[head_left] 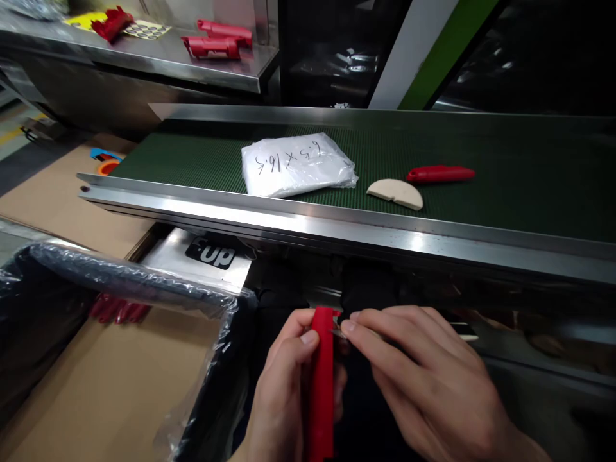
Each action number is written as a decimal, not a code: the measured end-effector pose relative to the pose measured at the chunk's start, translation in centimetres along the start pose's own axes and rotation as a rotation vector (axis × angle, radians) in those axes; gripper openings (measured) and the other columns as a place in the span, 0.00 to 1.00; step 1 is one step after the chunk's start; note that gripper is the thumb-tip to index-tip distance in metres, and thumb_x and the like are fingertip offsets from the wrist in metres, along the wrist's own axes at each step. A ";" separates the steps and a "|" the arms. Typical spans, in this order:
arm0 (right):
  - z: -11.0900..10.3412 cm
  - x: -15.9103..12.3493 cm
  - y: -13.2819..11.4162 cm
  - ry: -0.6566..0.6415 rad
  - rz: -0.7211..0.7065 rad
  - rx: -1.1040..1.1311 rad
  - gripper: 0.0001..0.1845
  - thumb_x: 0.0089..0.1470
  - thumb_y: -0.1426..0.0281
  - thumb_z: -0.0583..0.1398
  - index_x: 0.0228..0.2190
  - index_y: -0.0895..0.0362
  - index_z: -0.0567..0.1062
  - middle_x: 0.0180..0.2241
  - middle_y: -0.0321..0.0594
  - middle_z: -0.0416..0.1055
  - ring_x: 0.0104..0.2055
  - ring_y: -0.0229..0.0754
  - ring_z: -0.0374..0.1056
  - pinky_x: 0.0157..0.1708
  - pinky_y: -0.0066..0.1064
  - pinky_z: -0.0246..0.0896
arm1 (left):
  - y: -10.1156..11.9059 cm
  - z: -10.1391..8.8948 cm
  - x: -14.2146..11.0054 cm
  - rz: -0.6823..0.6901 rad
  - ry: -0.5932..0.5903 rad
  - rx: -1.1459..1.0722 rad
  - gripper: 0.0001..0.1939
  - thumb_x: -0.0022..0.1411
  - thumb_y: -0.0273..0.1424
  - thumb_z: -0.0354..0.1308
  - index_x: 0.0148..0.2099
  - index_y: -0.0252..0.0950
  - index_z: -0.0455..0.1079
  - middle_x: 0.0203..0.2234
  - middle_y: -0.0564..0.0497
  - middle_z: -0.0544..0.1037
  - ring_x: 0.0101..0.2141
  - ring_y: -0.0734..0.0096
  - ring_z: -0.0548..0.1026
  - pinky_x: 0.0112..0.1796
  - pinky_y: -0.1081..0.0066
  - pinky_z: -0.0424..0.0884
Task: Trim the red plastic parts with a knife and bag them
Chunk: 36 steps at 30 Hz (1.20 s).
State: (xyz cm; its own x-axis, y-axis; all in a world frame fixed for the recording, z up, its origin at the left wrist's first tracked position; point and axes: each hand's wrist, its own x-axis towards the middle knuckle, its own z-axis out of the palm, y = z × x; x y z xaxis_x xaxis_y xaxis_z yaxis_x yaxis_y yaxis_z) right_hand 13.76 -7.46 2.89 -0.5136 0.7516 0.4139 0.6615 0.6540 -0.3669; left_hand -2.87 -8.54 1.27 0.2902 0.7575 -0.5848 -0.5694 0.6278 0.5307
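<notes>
Handwork at the near side of a green conveyor [192, 151], which serves as the landmark. The left hand [282, 385] is closed around an elongated red part [322, 385], held roughly upright; the right hand [433, 372] pinches a thin, pointed metallic tool [338, 333] against its edge near the upper end. Work on this part therefore appears under way, though how much remains on it cannot be told. Several glossy red pieces [118, 309] lie in a plastic-lined container [137, 273] on the near left of the conveyor; whether they are finished is not shown. Another smooth, tapered red piece [440, 174] rests on the conveyor's ribbed surface, beside a matt, cream, half-disc block [394, 192] with a notched straight edge and a crinkled, transparent-wrapped white packet [298, 165]. Beyond the conveyor, hollow, trough-like red shells [212, 47] occupy a brushed-metal shelf [168, 67]; their state of completion is likewise indeterminate.
</notes>
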 end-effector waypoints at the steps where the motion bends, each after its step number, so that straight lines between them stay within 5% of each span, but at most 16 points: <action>1: 0.0 0.0 0.0 -0.007 -0.004 0.008 0.20 0.55 0.84 0.55 0.47 0.62 0.75 0.43 0.49 0.75 0.41 0.47 0.70 0.37 0.39 0.64 | 0.0 0.0 0.0 -0.007 0.001 -0.002 0.11 0.67 0.37 0.46 0.41 0.38 0.67 0.18 0.56 0.63 0.19 0.76 0.60 0.20 0.77 0.57; 8: 0.1 -0.7 -0.6 -0.091 -0.042 0.003 0.19 0.54 0.81 0.55 0.47 0.60 0.76 0.43 0.44 0.75 0.40 0.45 0.68 0.38 0.38 0.62 | 0.5 -0.1 0.5 0.013 0.018 -0.020 0.09 0.65 0.37 0.50 0.40 0.39 0.67 0.32 0.53 0.71 0.22 0.78 0.64 0.21 0.79 0.60; 13: 0.2 -1.3 -1.0 -0.091 -0.092 -0.049 0.17 0.55 0.79 0.56 0.45 0.57 0.77 0.41 0.41 0.76 0.39 0.43 0.69 0.39 0.37 0.62 | 0.9 -0.1 1.2 0.097 -0.015 -0.054 0.07 0.65 0.34 0.50 0.38 0.37 0.67 0.31 0.51 0.72 0.27 0.75 0.67 0.28 0.77 0.67; 26: 0.4 -1.4 -2.0 0.009 -0.116 -0.057 0.12 0.59 0.78 0.56 0.37 0.54 0.79 0.35 0.36 0.78 0.32 0.40 0.71 0.33 0.35 0.64 | 2.1 0.4 2.2 0.140 -0.039 -0.069 0.07 0.66 0.34 0.47 0.40 0.38 0.63 0.31 0.53 0.69 0.20 0.79 0.62 0.19 0.79 0.57; 31: -0.4 -1.8 -1.9 0.028 0.104 0.173 0.19 0.57 0.83 0.55 0.44 0.54 0.75 0.41 0.40 0.75 0.42 0.41 0.71 0.38 0.33 0.69 | 2.6 0.3 2.1 0.152 -0.029 -0.050 0.06 0.66 0.35 0.48 0.40 0.39 0.63 0.33 0.53 0.69 0.22 0.78 0.62 0.20 0.78 0.58; 36: -0.2 -1.6 -1.7 0.208 0.303 0.179 0.18 0.58 0.83 0.56 0.45 0.53 0.75 0.44 0.39 0.73 0.45 0.40 0.71 0.44 0.30 0.68 | 2.0 0.1 1.1 0.156 -0.075 0.087 0.06 0.61 0.31 0.57 0.40 0.39 0.63 0.34 0.55 0.68 0.22 0.81 0.62 0.21 0.79 0.59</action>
State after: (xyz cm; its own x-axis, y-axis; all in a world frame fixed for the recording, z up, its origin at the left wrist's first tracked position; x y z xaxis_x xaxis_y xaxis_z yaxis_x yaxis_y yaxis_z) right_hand 13.59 -9.74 3.07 -0.1764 0.8912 0.4180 0.6508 0.4241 -0.6298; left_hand -3.64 -6.40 1.71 0.2622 0.8559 -0.4458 -0.5443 0.5126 0.6641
